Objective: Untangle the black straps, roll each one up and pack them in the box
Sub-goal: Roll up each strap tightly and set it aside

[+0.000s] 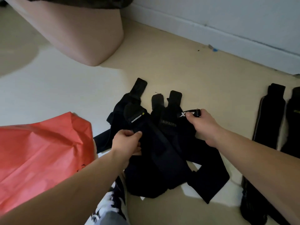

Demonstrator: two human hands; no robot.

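While the left hand (126, 141) pinches straps (164, 153), a red bag (40, 151) lies beside.

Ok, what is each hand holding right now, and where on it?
The left hand pinches the labelled strap just below its white label; the right hand grips the logo strap at its logo end.

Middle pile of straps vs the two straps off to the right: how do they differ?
The middle straps lie crossed over one another in a heap; the right straps lie straight, side by side. The left hand and right hand each grip a middle strap; nothing touches the right straps. Both sets are black, unrolled, on the floor.
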